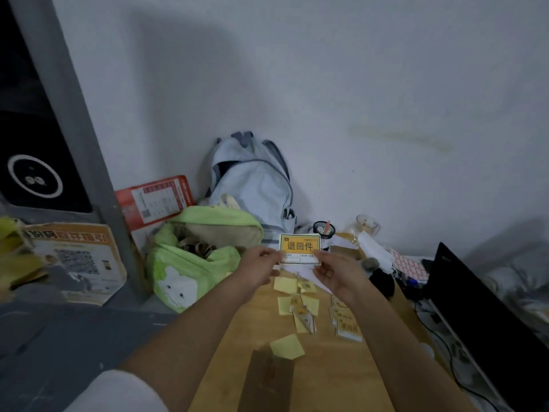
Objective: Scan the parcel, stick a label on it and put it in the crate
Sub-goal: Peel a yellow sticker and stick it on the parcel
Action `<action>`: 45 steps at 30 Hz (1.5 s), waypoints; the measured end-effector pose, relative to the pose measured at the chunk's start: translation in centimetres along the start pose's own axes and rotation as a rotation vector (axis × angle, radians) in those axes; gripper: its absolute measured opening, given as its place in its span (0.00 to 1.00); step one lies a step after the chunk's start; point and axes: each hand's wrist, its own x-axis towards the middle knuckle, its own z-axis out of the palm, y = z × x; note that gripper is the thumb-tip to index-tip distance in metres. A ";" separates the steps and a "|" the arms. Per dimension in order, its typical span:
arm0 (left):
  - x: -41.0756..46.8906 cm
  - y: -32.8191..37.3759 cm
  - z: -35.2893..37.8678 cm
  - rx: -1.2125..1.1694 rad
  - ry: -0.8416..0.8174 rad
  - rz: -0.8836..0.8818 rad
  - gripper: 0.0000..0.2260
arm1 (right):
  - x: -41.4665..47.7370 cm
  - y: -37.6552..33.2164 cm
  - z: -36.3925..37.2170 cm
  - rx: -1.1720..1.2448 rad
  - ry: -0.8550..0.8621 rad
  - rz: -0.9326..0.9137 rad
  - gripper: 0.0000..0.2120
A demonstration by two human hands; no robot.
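Note:
A yellow label (300,245) with black characters and a white border is held up above the wooden table (252,328). My left hand (260,264) pinches its lower left corner and my right hand (334,273) pinches its lower right corner. A stack of more such labels (346,322) lies on the table under my right wrist. Several peeled yellow backing papers (289,295) are scattered on the table. A brown flat parcel (267,379) lies near the table's front edge. No crate or scanner is visible.
A green bag (190,263) and a pale blue backpack (252,179) stand left of and behind the table. A black laptop (487,316) stands open at right with cables. A pen cup (323,228), a glass (367,224) and a mask sit at the back.

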 end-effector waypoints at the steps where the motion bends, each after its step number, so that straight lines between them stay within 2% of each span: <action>1: -0.3 1.2 -0.2 -0.028 0.005 0.031 0.09 | -0.5 -0.9 0.7 0.002 -0.016 -0.031 0.02; 5: -1.3 4.9 -1.2 -0.092 0.078 0.126 0.05 | -2.5 -3.6 3.0 0.013 -0.083 -0.130 0.01; 8: -2.5 6.8 -1.9 -0.107 0.139 0.197 0.08 | -3.6 -4.6 4.1 0.000 -0.119 -0.179 0.02; 12: -4.1 8.2 -2.5 -0.144 0.196 0.249 0.10 | -5.2 -5.2 5.2 0.059 -0.213 -0.188 0.08; 15: -5.1 8.7 -2.7 -0.220 0.263 0.286 0.06 | -6.8 -5.1 5.5 0.062 -0.267 -0.244 0.10; 19: -6.1 9.5 -2.7 -0.199 0.277 0.364 0.05 | -8.5 -4.6 5.8 -0.020 -0.297 -0.381 0.09; 25: -6.7 9.6 -2.7 -0.181 0.276 0.394 0.05 | -9.8 -5.1 6.3 0.051 -0.360 -0.420 0.10; 31: -7.0 8.7 -3.4 -0.185 0.289 0.407 0.04 | -10.4 -4.3 6.2 -0.011 -0.267 -0.461 0.06; 34: -7.4 8.2 -3.7 -0.199 0.255 0.397 0.04 | -10.7 -3.8 6.1 -0.013 -0.308 -0.447 0.17; 36: -7.7 8.2 -3.9 -0.224 0.216 0.391 0.04 | -10.9 -3.4 6.1 0.014 -0.361 -0.436 0.21; 41: -8.8 8.5 -4.0 -0.253 0.088 0.429 0.06 | -11.8 -3.4 6.8 0.127 -0.494 -0.439 0.18; 43: -9.1 8.6 -3.8 -0.249 0.074 0.434 0.07 | -12.4 -3.5 7.4 0.144 -0.488 -0.464 0.14; 45: -9.1 8.5 -3.6 -0.189 0.110 0.439 0.02 | -12.8 -3.6 8.1 0.135 -0.418 -0.506 0.07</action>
